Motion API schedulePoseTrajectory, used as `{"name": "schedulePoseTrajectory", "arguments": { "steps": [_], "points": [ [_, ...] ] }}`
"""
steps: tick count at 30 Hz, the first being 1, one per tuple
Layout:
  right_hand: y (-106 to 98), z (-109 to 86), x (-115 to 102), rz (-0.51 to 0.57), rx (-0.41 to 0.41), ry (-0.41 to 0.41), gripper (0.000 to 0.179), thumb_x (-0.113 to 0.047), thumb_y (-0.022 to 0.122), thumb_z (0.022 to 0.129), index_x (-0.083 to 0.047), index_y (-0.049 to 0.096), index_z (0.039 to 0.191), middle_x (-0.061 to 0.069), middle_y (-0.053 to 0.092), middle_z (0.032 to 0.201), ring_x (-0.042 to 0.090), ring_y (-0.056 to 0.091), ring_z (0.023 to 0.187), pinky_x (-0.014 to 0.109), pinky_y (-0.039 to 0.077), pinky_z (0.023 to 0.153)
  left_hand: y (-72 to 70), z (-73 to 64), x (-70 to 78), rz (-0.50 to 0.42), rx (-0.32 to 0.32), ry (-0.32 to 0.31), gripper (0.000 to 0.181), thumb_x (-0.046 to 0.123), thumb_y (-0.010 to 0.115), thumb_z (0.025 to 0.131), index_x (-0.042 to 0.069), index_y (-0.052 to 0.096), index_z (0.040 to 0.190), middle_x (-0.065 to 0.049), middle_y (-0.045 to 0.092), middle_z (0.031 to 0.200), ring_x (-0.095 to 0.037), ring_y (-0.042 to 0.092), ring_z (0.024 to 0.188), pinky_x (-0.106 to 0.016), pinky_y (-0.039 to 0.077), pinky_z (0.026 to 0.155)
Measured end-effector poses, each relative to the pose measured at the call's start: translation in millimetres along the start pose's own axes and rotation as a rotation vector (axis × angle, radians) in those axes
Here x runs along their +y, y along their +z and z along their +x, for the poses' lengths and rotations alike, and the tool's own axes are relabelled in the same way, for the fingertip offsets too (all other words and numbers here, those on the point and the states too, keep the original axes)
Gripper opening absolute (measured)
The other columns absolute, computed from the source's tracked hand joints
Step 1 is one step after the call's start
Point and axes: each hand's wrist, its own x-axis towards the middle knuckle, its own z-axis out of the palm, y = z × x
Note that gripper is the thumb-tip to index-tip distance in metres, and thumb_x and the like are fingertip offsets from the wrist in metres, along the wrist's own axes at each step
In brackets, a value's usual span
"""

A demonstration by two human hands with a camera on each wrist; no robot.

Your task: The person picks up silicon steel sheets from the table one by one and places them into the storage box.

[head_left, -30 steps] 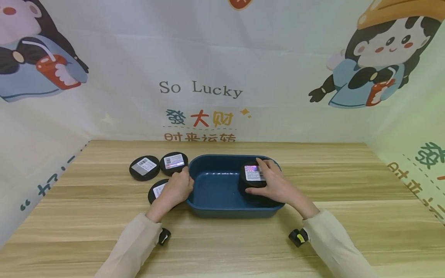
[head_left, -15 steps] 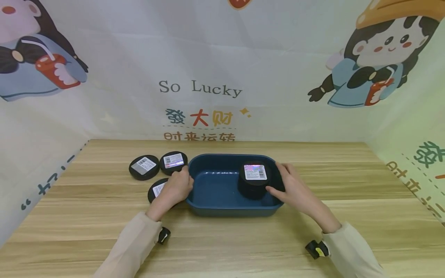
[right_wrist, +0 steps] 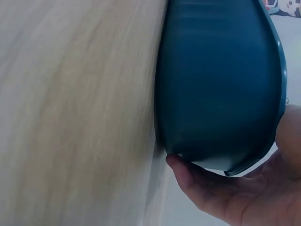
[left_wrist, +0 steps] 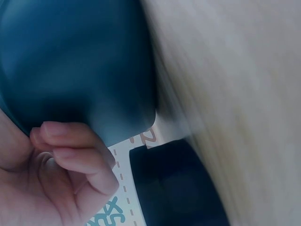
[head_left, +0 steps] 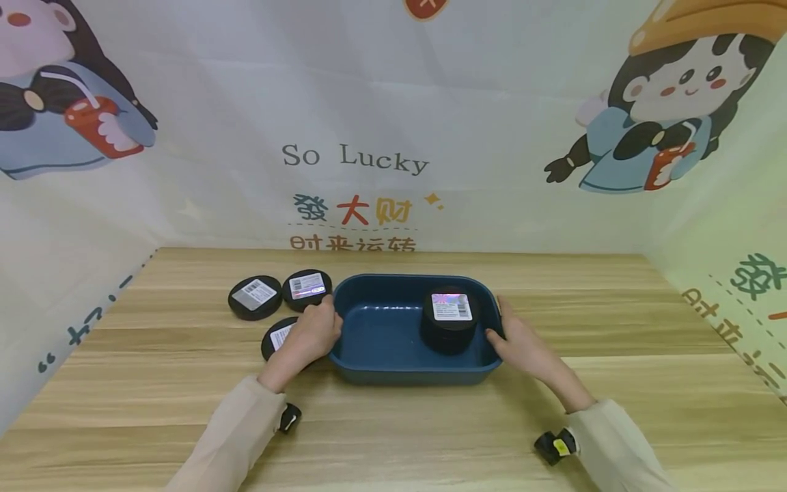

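Note:
A blue oval-cornered plastic basin [head_left: 381, 342] sits on the table in the middle of the head view. Inside, toward its right end, stands a tall stack of round black containers [head_left: 450, 335] with a white label on top. My left hand [head_left: 316, 329] grips the basin's left rim; in the left wrist view its fingers [left_wrist: 80, 162] curl against the outer wall. At the opposite end my right hand [head_left: 522, 347] holds the right rim, thumb inside and fingers outside. In the right wrist view its fingers [right_wrist: 202, 186] reach under the basin's end wall.
Left of the basin lie three flat black discs with white labels: a far-left one [head_left: 255, 297], one near the basin's back corner [head_left: 307, 290], and one [head_left: 277, 337] partly covered by my left hand. A printed cloth [head_left: 363, 102] hangs behind the wooden table [head_left: 393, 437].
My right hand has let go of the black stack and moved right to the basin's right rim. My left hand and the basin stay where they were.

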Motion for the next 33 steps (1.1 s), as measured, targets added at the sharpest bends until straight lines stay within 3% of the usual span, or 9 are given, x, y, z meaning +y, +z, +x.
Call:
{"name": "schedulePoseTrajectory", "arguments": {
  "steps": [8,13,18,24,33],
  "points": [
    [2.0,2.4,0.5,0.008,0.0,-0.005,0.055,0.002,0.04,0.082,0.017,0.018,0.13,0.039,0.043,0.117,0.042,0.049,0.102,0.051,0.037,0.086,1.2,-0.4,0.3,0.01,0.009,-0.003,0.024,0.006,0.041,0.086,-0.01,0.046,0.103,-0.029,0.057,0.082,-0.032,0.058,0.073,-0.044,0.045,0.06],
    [2.4,3.0,0.4,0.04,-0.045,0.035,0.047,0.002,0.038,0.083,0.014,0.021,0.126,0.035,0.052,0.096,0.033,0.057,0.072,0.043,0.046,0.067,1.7,-0.4,0.1,0.008,0.006,0.001,0.024,0.006,0.041,0.086,-0.01,0.046,0.103,-0.03,0.057,0.083,-0.032,0.059,0.074,-0.045,0.045,0.061],
    [3.3,4.9,0.1,0.141,-0.1,0.098,0.031,0.0,0.034,0.086,0.012,0.027,0.113,0.022,0.051,0.072,0.02,0.049,0.039,0.031,0.042,0.042,0.9,-0.1,-0.6,0.008,0.004,0.0,0.027,0.006,0.04,0.086,-0.011,0.045,0.106,-0.03,0.057,0.084,-0.031,0.058,0.074,-0.044,0.046,0.06],
    [3.8,5.5,1.4,0.162,-0.12,0.118,0.019,0.0,0.033,0.087,0.01,0.029,0.103,0.016,0.048,0.065,0.018,0.047,0.038,0.03,0.042,0.04,1.5,0.8,0.2,0.012,-0.012,-0.011,0.029,0.007,0.039,0.087,-0.011,0.045,0.108,-0.031,0.057,0.087,-0.034,0.058,0.077,-0.045,0.045,0.062],
    [5.1,6.8,0.6,0.227,-0.13,0.137,0.023,0.002,0.033,0.086,0.012,0.028,0.106,0.019,0.049,0.066,0.018,0.052,0.042,0.03,0.046,0.04,0.6,-0.2,-3.1,0.008,0.0,0.026,0.027,0.009,0.039,0.089,-0.011,0.046,0.107,-0.029,0.057,0.082,-0.032,0.059,0.073,-0.043,0.046,0.061]
  ]
}}
